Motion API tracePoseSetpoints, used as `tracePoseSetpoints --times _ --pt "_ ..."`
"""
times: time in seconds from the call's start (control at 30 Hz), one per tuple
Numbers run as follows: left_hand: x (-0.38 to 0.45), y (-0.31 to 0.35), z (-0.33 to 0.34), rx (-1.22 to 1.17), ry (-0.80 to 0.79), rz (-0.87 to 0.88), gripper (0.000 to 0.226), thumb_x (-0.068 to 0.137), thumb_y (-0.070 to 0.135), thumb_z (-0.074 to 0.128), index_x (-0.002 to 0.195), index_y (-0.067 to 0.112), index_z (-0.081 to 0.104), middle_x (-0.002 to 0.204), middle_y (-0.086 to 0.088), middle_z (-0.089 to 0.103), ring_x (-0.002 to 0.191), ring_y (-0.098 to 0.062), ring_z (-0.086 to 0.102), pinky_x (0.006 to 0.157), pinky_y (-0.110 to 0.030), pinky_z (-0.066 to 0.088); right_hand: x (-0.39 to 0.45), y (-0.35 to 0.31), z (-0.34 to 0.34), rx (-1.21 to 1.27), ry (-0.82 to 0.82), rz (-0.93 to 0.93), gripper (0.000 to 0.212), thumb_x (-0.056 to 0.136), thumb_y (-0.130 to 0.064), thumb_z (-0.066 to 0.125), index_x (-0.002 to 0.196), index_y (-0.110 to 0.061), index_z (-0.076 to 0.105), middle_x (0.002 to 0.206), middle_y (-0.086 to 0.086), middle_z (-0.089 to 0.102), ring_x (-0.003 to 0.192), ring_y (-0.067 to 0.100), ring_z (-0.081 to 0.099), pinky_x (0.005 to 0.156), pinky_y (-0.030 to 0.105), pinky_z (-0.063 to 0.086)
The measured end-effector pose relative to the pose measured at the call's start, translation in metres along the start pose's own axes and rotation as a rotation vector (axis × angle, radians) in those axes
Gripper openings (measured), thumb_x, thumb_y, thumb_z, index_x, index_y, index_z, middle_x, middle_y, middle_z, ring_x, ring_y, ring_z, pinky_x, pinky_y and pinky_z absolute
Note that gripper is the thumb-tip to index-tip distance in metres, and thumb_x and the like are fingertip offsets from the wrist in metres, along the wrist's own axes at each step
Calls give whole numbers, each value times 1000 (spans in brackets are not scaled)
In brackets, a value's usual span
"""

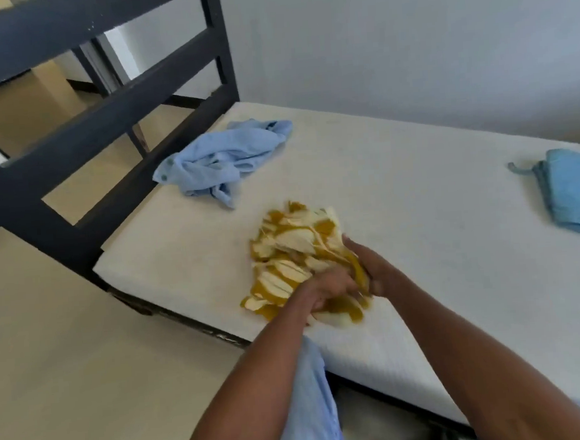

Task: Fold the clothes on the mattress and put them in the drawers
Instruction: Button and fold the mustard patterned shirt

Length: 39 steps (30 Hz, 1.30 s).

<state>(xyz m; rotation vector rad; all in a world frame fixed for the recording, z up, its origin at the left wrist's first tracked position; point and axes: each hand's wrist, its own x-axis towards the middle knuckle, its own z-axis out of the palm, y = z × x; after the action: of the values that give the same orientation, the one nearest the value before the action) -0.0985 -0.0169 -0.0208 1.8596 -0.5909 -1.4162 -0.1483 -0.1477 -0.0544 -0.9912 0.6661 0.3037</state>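
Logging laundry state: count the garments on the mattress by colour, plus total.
Light blue, crumpled: 1, the light blue shirt
Blue, folded: 1, the blue garment
Yellow and white patterned: 1, the patterned garment, gripped by left hand and right hand
Total: 3

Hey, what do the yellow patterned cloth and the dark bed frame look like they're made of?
The yellow patterned cloth looks like thin woven fabric, matte: it bunches in soft folds where both hands grip it. The dark bed frame looks like painted wood or metal; its flat, straight bars have a dull dark finish, and the picture cannot settle which.
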Motion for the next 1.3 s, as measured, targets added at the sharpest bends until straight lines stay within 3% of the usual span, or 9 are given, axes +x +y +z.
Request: tracePoseSetpoints --times 0.13,0.27,0.4,0.6,0.73,0.9,1.1,1.2,1.3 --pt "-1 6 81 88 -783 -236 15 98 13 55 103 11 68 103 -7 69 90 -17 68 78 -28 57 -95 43 -88 -103 267 83 39 88 -18 70 120 3 64 116 22 68 106 37 64 101 52 48" --pt "27 -9 114 301 -96 -152 15 92 12 59 95 1 69 96 -17 71 70 -21 66 57 -27 51 -177 73 -149 -567 559 117 22 84 1 66 67 -10 57 58 -3 57 61 15 52 53 18 45" --pt "58 -16 132 456 416 39 19 85 20 66 103 16 63 115 -11 63 96 -23 58 78 -31 47 -208 95 -196 -345 860 -23 8 80 6 61 77 -2 58 72 10 53 61 19 50 52 28 37" --pt "79 1 154 388 266 91 98 78 56 74 155 21 25 157 -10 33 142 -32 33 112 -46 36 -210 95 -213 -111 816 -156 23 69 9 46 83 -2 61 84 13 59 81 29 56 69 40 45" --pt "84 21 172 208 235 90 90 83 57 67 154 23 25 155 -10 36 139 -31 39 111 -48 38 -211 83 -206 -86 615 -163 30 56 1 43 85 3 53 86 24 51 87 30 50 80 45 48" --pt "72 30 187 232 -12 29 45 81 20 77 124 15 65 124 -4 63 108 -21 59 91 -35 51 -221 68 -172 -65 245 -76 28 95 -19 59 118 -3 66 114 18 70 98 31 70 81 36 59" --pt "35 26 174 -177 171 66 9 88 17 66 89 9 69 86 3 64 83 -12 58 74 -26 39 -210 74 -176 -61 787 -229 19 87 -4 61 106 -4 66 114 21 68 100 33 68 88 43 57" --pt "19 30 171 -343 220 147 15 80 23 74 79 12 63 76 -3 63 75 -19 59 71 -28 42 -215 78 -164 -555 1186 -180 52 78 -15 67 127 -7 51 128 17 49 118 33 48 100 44 45" --pt "-1 47 182 -232 349 179 25 83 31 76 79 8 69 79 -2 68 74 -18 63 65 -26 47 -228 70 -127 -507 701 -431 70 72 -19 82 132 -15 46 119 9 55 108 25 57 91 41 53"
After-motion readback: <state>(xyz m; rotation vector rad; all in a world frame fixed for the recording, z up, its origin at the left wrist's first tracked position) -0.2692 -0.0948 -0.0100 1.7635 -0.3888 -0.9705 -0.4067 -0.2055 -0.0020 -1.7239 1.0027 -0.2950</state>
